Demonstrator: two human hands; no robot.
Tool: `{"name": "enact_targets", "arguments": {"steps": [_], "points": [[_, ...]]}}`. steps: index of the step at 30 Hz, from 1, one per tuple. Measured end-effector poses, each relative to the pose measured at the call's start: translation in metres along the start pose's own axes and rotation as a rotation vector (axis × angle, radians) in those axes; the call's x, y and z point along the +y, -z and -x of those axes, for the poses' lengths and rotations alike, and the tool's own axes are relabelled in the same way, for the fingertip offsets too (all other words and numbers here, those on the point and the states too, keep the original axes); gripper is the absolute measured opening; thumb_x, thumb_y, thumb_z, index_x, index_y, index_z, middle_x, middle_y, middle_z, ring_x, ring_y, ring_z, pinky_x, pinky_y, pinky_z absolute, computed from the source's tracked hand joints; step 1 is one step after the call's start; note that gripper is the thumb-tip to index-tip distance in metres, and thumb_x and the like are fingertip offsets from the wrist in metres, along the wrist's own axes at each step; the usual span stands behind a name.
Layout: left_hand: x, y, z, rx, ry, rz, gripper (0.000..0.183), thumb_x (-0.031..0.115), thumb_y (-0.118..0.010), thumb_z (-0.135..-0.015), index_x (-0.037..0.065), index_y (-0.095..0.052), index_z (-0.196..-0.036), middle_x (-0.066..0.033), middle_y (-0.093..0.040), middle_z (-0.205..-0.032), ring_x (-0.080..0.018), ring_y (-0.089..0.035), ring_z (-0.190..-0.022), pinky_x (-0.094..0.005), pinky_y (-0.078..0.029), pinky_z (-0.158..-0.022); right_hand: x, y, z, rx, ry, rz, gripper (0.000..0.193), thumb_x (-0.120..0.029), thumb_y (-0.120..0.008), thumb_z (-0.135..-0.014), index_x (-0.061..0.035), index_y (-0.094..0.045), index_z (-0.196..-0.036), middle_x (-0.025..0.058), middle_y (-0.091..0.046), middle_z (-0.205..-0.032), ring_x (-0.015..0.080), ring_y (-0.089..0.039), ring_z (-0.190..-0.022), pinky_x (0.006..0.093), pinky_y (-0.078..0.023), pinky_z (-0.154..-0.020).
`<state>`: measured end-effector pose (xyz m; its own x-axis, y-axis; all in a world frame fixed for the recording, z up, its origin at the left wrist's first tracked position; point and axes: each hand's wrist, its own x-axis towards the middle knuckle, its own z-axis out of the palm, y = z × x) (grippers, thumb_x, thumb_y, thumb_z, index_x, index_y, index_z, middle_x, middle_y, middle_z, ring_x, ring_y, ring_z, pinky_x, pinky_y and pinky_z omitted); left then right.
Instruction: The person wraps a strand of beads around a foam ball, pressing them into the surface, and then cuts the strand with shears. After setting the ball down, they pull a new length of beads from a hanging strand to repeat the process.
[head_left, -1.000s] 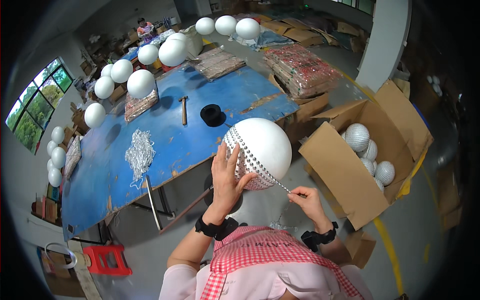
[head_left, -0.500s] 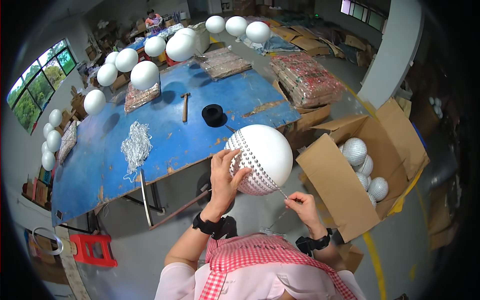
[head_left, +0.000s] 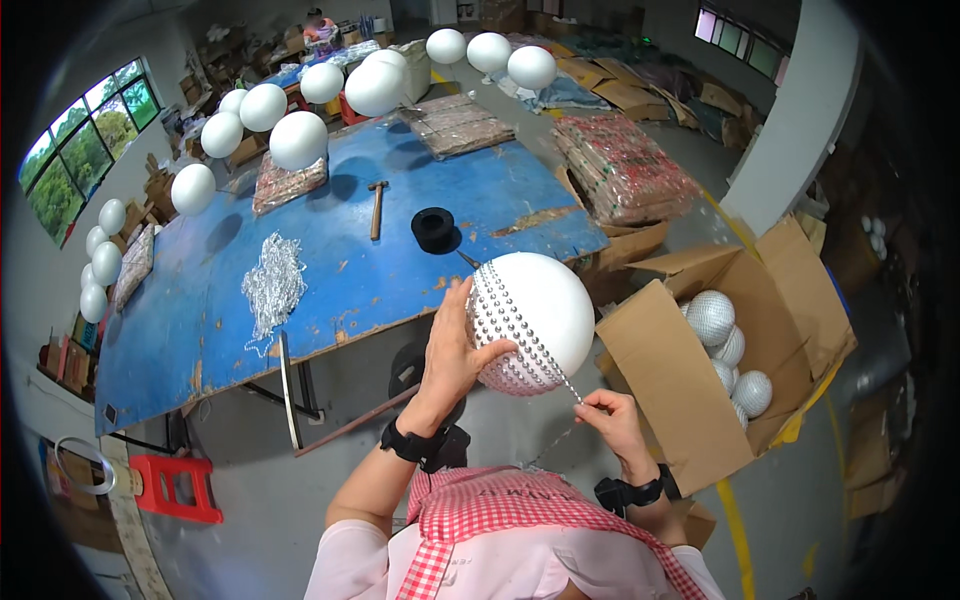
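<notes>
In the middle of the frame I can see a white ball (head_left: 560,305), its lower left side wrapped in slanting rows of silver beads. The left hand (head_left: 457,345) cups that side, fingers reaching behind the curve and thumb laid over the beaded rows. Just below and right of the ball, the right hand (head_left: 608,418) pinches a bead strand (head_left: 570,388) narrowly between thumb and forefinger, drawn straight off the ball's lower edge. A thin end hangs down and left from that hand.

Behind the ball stretches a worn blue table (head_left: 335,285). A hammer (head_left: 377,210) lies above centre, with a black spool (head_left: 433,230) to its right, near the ball. Left of centre sits a tangled heap of silver strands (head_left: 273,280). More plain white balls (head_left: 299,141) range across the upper left and top.

At right, an open cardboard box (head_left: 675,385) holds several covered balls (head_left: 711,317). A red stool (head_left: 150,490) is at lower left, and wrapped packs (head_left: 625,165) are stacked at upper right.
</notes>
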<state>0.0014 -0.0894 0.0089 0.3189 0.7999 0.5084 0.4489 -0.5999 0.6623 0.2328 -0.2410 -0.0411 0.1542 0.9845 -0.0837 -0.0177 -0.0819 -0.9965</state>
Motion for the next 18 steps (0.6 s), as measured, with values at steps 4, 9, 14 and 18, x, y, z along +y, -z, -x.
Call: {"name": "enact_targets", "arguments": {"steps": [4, 9, 14, 18], "points": [[0.005, 0.007, -0.007, 0.147, -0.045, -0.053, 0.078, 0.031, -0.081, -0.069, 0.002, -0.045, -0.132, -0.0209, -0.053, -0.118, -0.0373, -0.051, -0.111, -0.0435, -0.041, -0.094, -0.011, 0.001, 0.001, -0.014, 0.005, -0.016, 0.009, -0.006, -0.069, -0.084, 0.0019, -0.066, -0.08, 0.0016, -0.065, -0.072, 0.0065, -0.059, -0.068, 0.0198, -0.046, -0.063], [0.004, 0.009, -0.005, 0.091, -0.029, 0.001, 0.066, 0.031, -0.077, -0.074, 0.001, -0.049, -0.126, -0.0178, -0.056, -0.103, -0.035, -0.053, -0.1, -0.0417, -0.043, -0.087, -0.012, 0.003, -0.002, 0.007, 0.009, 0.004, 0.009, -0.006, -0.069, -0.084, 0.0017, -0.066, -0.08, 0.0018, -0.065, -0.072, 0.0069, -0.059, -0.068, 0.0208, -0.046, -0.063], [0.007, 0.016, -0.003, -0.004, -0.183, -0.22, 0.088, 0.049, -0.074, -0.071, -0.001, -0.041, -0.135, -0.0208, -0.055, -0.123, -0.0356, -0.052, -0.115, -0.0424, -0.04, -0.097, -0.006, 0.002, -0.007, -0.009, -0.014, 0.038, 0.009, -0.006, -0.069, -0.084, 0.0012, -0.066, -0.08, 0.0017, -0.065, -0.072, 0.0072, -0.06, -0.067, 0.0209, -0.046, -0.062], [-0.005, 0.017, -0.008, -0.092, -0.014, 0.003, 0.094, 0.045, -0.08, -0.066, 0.001, -0.038, -0.138, -0.0237, -0.047, -0.134, -0.0381, -0.045, -0.125, -0.0449, -0.037, -0.102, -0.01, -0.001, -0.009, -0.008, -0.013, -0.018, 0.008, -0.006, -0.069, -0.084, 0.0011, -0.066, -0.084, 0.0012, -0.064, -0.074, 0.0072, -0.06, -0.067, 0.0206, -0.047, -0.062]]}}
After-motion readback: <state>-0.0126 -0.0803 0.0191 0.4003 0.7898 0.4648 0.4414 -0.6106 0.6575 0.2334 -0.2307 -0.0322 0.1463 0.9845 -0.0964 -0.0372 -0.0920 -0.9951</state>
